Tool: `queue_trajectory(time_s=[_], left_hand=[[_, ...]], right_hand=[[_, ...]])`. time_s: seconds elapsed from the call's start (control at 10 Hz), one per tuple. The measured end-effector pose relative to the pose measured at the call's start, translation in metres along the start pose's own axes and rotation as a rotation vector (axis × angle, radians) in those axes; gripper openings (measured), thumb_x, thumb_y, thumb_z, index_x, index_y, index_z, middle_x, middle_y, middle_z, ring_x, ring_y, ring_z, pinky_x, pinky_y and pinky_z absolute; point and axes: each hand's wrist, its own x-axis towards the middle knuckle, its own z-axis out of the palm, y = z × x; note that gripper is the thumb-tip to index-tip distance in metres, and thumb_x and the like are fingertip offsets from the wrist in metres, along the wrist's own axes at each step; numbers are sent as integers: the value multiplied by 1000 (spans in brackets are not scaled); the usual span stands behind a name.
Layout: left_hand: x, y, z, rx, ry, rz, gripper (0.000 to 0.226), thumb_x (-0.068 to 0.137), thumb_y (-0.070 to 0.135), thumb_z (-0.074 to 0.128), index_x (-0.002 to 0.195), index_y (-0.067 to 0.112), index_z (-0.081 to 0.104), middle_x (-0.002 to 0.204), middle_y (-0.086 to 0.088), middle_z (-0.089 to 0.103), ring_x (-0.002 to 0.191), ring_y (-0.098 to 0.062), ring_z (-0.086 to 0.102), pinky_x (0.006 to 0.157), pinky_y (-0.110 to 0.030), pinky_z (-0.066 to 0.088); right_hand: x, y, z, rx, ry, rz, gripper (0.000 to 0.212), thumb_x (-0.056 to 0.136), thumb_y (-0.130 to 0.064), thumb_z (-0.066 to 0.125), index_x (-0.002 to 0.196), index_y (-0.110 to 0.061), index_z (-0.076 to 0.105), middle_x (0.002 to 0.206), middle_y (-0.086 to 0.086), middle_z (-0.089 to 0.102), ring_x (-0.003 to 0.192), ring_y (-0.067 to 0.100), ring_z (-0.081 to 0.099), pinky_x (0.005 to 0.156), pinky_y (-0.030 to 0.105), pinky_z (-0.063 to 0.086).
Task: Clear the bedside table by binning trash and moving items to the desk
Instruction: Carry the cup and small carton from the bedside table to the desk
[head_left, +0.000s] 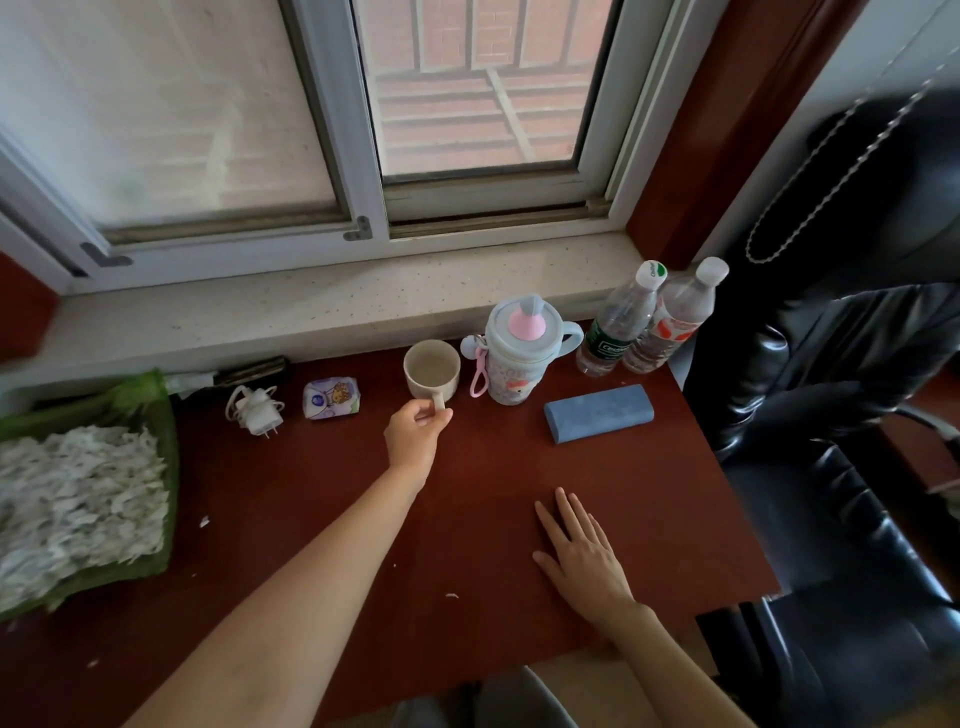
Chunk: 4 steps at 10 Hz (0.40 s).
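Head view looks down on a dark red wooden table (322, 519) set under a window sill, and the things on it run in a loose row along the back. Far left lies a green woven tray (169, 441) heaped with white shredded scraps, light and loose, likely to scatter if tipped, so it would be best carried level by its rim. Next sits a white plug-in charger with its coiled cable (255, 409), stiff and light, easiest taken by the body so the cable does not trail. Just beside it is a small soft printed packet (332, 399), limp and easy to pinch. Then comes the cream ceramic mug (432, 370), upright on the table and seemingly empty; the left hand (415, 434) is closed on its handle at the near side, thumb and fingers pinching it. The mug looks rigid, breakable and moderately light, and the handle is the sound place to grip. Just right of it stands a pale blue child's drinking bottle with a pink spout and pink strap (519, 358), then a blue rectangular case (598, 413) lying flat, then 2 clear plastic water bottles (644, 322) touching each other at the back corner, light and apt to topple. The right hand (582, 556) rests flat and spread on the table, holding nothing.
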Motion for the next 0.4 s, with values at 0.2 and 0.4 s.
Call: queue_trajectory(time_s=[0.2,0.4], left_hand=[[-2,1,3,34,-19,59,20,81,16,71,99,8,69,93,-5,71,86,-15,67,89,-34,54],[-5,0,-10,72,-24,56,24,78,24,75,97,11,67,96,-2,70,89,-13,66,90,-38,54]], right_hand=[[1,0,0,-4,-10,6,64,97,-49,32,148,-30,-2,158,2,-13,144,17,-12,117,33,-1],[2,-4,-10,25,-44,10,66,96,-45,39,149,-28,2,158,4,-9,145,20,-9,118,36,5]])
